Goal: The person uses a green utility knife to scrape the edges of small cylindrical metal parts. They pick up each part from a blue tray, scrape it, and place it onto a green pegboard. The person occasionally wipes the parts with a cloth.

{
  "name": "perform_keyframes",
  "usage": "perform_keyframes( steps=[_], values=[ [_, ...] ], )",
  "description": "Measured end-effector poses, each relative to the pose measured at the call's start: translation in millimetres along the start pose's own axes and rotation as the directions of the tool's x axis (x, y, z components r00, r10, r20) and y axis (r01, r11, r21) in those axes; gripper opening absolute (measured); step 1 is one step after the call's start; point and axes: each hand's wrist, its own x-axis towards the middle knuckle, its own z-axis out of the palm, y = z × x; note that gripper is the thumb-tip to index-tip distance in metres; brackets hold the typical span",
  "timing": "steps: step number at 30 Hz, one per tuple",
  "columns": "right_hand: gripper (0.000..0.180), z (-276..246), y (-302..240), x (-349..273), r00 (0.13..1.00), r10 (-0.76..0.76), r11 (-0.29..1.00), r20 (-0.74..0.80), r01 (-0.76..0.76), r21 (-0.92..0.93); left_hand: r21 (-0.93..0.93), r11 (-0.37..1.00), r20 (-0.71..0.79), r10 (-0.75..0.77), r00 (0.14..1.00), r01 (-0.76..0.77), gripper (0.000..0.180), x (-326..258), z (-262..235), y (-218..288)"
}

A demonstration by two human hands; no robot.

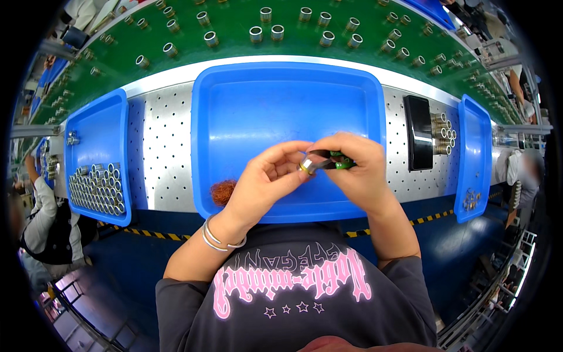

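Over the large blue tray [287,70], both my hands meet in front of me. My left hand [261,182] pinches a short metal sleeve [306,165] between thumb and fingers; it is silvery with a yellowish rim. In my right hand [360,173] are small pliers [341,161] with black and green handles, mostly covered by the fingers. Their dark jaws reach the sleeve, but whether they grip its edge cannot be made out. A tangle of copper-coloured wire [222,192] lies in the tray's near left corner, beside my left wrist.
To the left, a blue tray [97,149] holds rows of metal sleeves [99,190]. On the right are a black flat case [418,133], standing sleeves [444,134] and a narrow blue tray [476,158] with small parts. Beyond runs a green conveyor [234,50] with scattered sleeves. Other people work at both sides.
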Motion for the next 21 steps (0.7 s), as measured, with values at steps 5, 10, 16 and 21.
perform_keyframes(
  steps=[5, 10, 16, 21],
  values=[
    [0.032, -16, -15, 19, 0.930, 0.128, 0.975, -0.344, -0.181, -0.127, -0.108, 0.988, 0.011, -0.105, 0.994, 0.106, 0.041, -2, -3, 6],
    [0.024, -28, 2, 14, 0.915, 0.000, 0.977, -0.404, -0.087, -0.196, -0.472, 0.882, -0.185, -0.092, 0.978, -0.006, 0.043, 3, -12, 9],
    [0.019, -2, -3, 0, 0.994, -0.037, 0.971, -0.098, 0.012, -0.239, -0.420, 0.906, -0.264, -0.075, 0.962, -0.045, 0.044, 4, -8, 7],
    [0.015, 9, -5, 1, 0.997, -0.053, 0.963, -0.049, 0.038, -0.267, -0.221, 0.974, -0.240, 0.000, 0.971, -0.054, 0.046, 0, -4, 8]
  ],
)
